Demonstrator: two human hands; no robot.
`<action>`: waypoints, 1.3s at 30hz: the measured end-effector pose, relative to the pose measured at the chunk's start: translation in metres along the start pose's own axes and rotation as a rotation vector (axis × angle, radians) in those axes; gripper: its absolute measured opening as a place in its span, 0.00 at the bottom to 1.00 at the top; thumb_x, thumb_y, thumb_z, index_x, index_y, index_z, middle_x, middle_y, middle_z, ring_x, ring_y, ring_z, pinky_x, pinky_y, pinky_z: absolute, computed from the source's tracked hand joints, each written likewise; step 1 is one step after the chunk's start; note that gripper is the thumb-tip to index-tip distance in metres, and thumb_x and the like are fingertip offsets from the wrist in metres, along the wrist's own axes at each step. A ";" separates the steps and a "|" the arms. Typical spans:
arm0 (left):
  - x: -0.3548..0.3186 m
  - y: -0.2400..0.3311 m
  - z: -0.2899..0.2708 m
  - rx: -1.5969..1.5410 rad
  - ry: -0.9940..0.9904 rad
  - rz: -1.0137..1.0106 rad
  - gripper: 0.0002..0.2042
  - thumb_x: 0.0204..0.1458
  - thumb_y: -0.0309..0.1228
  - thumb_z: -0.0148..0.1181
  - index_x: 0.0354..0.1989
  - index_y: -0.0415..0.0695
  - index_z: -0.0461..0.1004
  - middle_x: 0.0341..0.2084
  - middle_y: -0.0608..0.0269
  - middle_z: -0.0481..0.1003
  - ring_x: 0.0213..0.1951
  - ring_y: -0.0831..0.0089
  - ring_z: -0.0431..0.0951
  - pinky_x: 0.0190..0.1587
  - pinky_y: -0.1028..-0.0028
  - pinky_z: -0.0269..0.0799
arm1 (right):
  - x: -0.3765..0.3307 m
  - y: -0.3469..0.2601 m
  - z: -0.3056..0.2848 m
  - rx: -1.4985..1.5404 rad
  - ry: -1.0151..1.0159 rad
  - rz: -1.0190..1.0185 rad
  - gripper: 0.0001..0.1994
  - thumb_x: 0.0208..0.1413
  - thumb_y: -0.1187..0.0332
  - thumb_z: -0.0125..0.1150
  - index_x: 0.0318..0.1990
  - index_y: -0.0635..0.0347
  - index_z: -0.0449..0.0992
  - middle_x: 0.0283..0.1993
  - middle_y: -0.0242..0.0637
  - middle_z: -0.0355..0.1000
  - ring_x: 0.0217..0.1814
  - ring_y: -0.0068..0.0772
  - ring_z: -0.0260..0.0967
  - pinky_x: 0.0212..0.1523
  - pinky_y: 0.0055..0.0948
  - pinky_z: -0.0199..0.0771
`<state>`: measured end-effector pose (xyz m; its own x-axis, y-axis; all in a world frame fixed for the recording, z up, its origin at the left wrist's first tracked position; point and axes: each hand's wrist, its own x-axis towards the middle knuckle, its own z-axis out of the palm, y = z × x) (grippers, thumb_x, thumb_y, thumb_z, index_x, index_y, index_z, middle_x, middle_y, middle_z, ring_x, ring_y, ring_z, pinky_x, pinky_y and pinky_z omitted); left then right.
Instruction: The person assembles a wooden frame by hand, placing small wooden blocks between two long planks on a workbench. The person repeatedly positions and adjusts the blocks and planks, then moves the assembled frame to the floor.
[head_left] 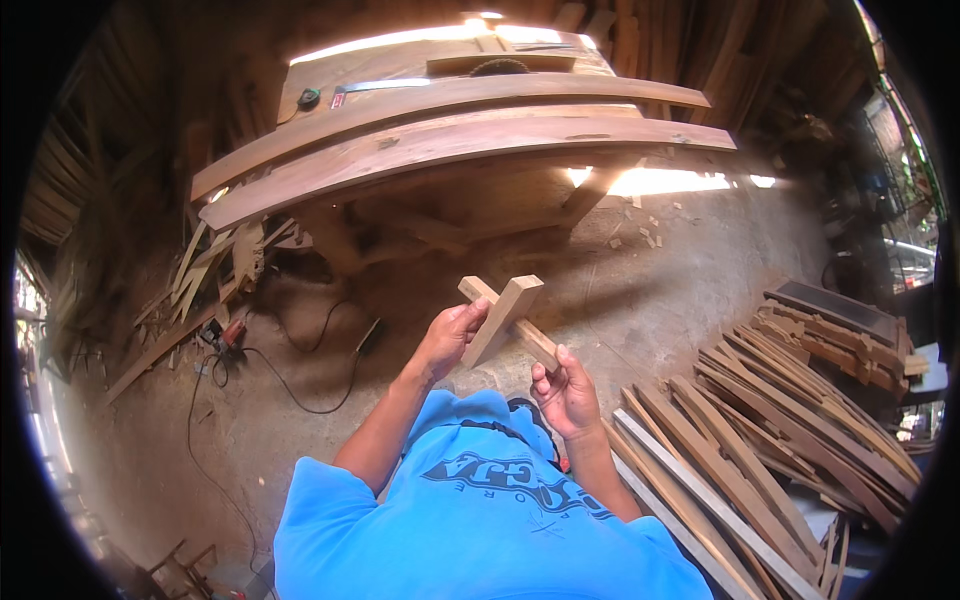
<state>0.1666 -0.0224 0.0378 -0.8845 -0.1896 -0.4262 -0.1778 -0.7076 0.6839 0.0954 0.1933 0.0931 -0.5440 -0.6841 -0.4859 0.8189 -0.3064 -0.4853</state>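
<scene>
Crossing two wood blocks (pixel 505 320) — left hand (pixel 450 340) and right hand (pixel 565 395) each grasping one.

Your left hand (pixel 447 338) covers the lower end of the pale, short wooden block (pixel 503 318), which in turn hides where the thin crossing wooden stick (pixel 533 340) passes behind it. Your blue shirt (pixel 470 510) runs off the lower edge. The small dark objects on the sawdust-covered workbench (pixel 330 75) are too small to identify.

Dusty concrete floor (pixel 690 250) is lit by sun patches. Two long planks (pixel 450 140) are laid across a table saw bench (pixel 400 60). Wood slats (pixel 760 450) are piled at right; a black cable (pixel 300 400) is trailed at left.
</scene>
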 end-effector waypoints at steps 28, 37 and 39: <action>0.411 -0.083 0.450 -0.010 -0.414 -0.062 0.26 0.59 0.33 0.63 0.64 0.35 0.65 0.55 0.54 0.73 0.57 0.66 0.74 0.64 0.64 0.66 | 0.016 -0.508 -0.271 -0.585 0.246 -0.407 0.29 0.60 0.69 0.62 0.66 0.74 0.63 0.43 0.48 0.78 0.39 0.31 0.78 0.43 0.28 0.80; 0.561 -0.119 0.591 0.122 -0.607 -0.207 0.26 0.62 0.36 0.60 0.64 0.34 0.64 0.51 0.52 0.76 0.52 0.66 0.78 0.55 0.67 0.76 | 0.027 -0.633 -0.379 -0.553 0.504 -0.650 0.20 0.60 0.77 0.61 0.60 0.71 0.71 0.50 0.41 0.75 0.43 0.26 0.77 0.46 0.25 0.79; 0.605 -0.127 0.628 0.202 -0.688 -0.222 0.32 0.63 0.46 0.57 0.67 0.33 0.61 0.52 0.47 0.75 0.53 0.63 0.78 0.57 0.64 0.74 | 0.035 -0.669 -0.403 -0.579 0.575 -0.670 0.19 0.58 0.79 0.62 0.58 0.69 0.74 0.51 0.42 0.76 0.45 0.29 0.77 0.47 0.26 0.78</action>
<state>-0.6165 0.3802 0.0652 -0.8768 0.4582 -0.1460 -0.4008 -0.5285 0.7484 -0.5453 0.6409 0.1074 -0.9817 -0.0286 -0.1884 0.1894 -0.0386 -0.9811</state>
